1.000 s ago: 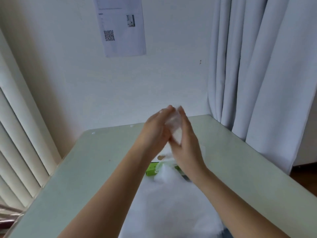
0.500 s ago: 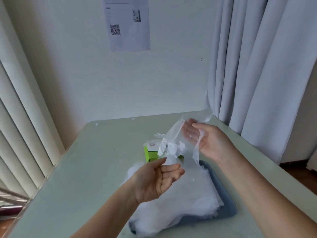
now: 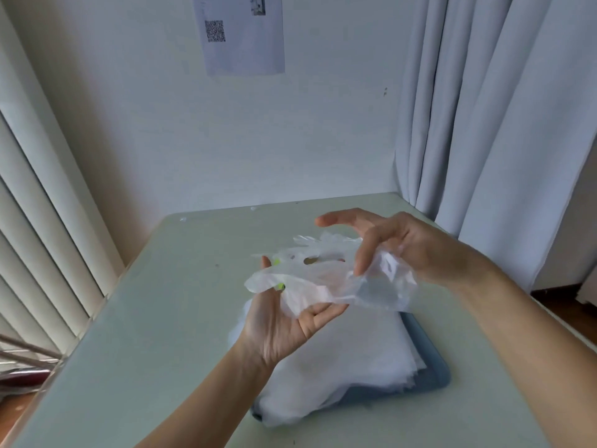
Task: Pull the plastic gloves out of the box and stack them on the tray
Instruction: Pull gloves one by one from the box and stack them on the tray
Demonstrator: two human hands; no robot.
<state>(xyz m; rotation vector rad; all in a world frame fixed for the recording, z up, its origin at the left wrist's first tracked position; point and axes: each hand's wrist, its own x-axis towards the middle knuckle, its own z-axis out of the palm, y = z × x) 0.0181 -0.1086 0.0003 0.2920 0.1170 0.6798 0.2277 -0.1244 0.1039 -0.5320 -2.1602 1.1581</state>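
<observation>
Right hand (image 3: 410,250) fingers (image 3: 365,250) curl down onto crumpled clear glove (image 3: 326,282), gripping one end against palm; index finger straight. Left hand (image 3: 284,321) palm up, fingers (image 3: 323,313) flat beneath other end, not clasping. Glove in air above white stack (image 3: 339,357) on blue tray (image 3: 429,360). Green box (image 3: 281,287) mostly hidden behind glove. Pale desk (image 3: 161,318) beneath.

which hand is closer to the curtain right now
Right. The right hand, pinching the plastic glove, is on the side toward the curtain; the left hand is further left, palm up under the glove.
</observation>
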